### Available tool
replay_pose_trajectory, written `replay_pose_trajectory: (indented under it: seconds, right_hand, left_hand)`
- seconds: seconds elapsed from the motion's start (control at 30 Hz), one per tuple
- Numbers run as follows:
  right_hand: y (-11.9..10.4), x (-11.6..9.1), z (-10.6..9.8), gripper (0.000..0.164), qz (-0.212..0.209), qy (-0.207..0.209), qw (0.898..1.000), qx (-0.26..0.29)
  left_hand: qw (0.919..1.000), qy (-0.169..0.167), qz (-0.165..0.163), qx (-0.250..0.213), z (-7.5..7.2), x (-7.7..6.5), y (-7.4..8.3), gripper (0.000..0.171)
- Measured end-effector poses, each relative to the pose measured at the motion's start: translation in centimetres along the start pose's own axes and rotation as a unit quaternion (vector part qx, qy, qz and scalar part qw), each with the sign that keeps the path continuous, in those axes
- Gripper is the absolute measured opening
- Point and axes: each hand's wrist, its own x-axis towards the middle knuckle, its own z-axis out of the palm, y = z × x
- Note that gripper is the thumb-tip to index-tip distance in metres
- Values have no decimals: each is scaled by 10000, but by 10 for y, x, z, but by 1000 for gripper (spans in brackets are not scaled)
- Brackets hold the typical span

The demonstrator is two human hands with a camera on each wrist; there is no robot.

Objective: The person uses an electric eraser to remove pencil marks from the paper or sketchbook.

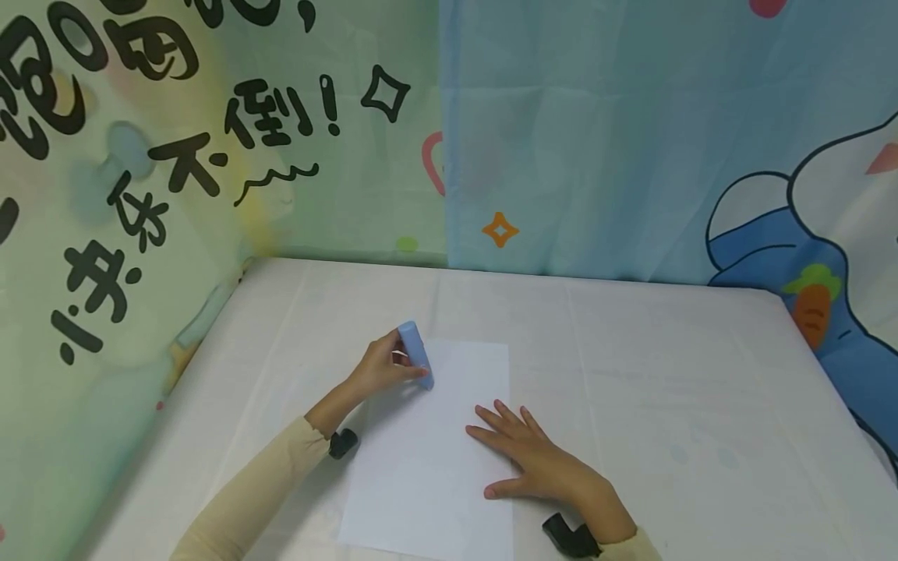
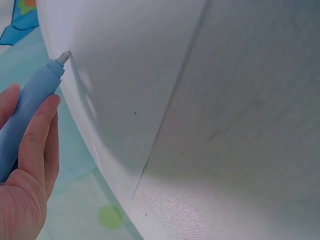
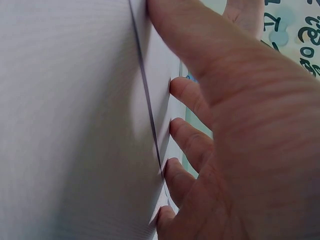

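Observation:
Between the thumb and fingers of my left hand (image 1: pixel 376 369) is a thick, light blue, pen-shaped tool (image 1: pixel 415 349). In the left wrist view the tool (image 2: pixel 34 104) has a stepped collar and a blunt grey tip, which is right at the white surface. Under it lies a white sheet of paper (image 1: pixel 435 452), near whose upper left corner the left hand works. My right hand (image 1: pixel 536 456) is spread flat over the sheet's right edge. In the right wrist view its fingertips (image 3: pixel 179 86) touch the paper, and nothing is in its grip.
A white cloth covers the table (image 1: pixel 666 405). Behind it hangs a blue curtain (image 1: pixel 596 140) with cartoon prints, and to the left a green one (image 1: pixel 365 195) with dark lettering. Each wrist carries a small black camera; one (image 1: pixel 570 538) sits below the right hand.

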Motion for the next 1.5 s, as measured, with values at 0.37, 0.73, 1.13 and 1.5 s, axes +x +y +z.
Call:
replay_pose_trajectory:
  seconds: [0.37, 0.73, 1.13, 1.5]
  right_hand:
    - [0, -1, 0, 77, -2, 11, 10000, 91]
    - [2, -2, 1, 77, -37, 68, 10000, 12]
    - [2, -3, 0, 78, -40, 31, 10000, 7]
    - [2, -3, 1, 77, -120, 55, 9999, 35]
  left_hand:
    - [9999, -34, 82, -46, 3, 2, 0, 44]
    - [9996, 240, 3, -132, 4, 9, -1, 43]
    - [9985, 518, -59, -146, 1, 16, 0, 41]
    - [9980, 612, -164, -70, -1, 23, -2, 40]
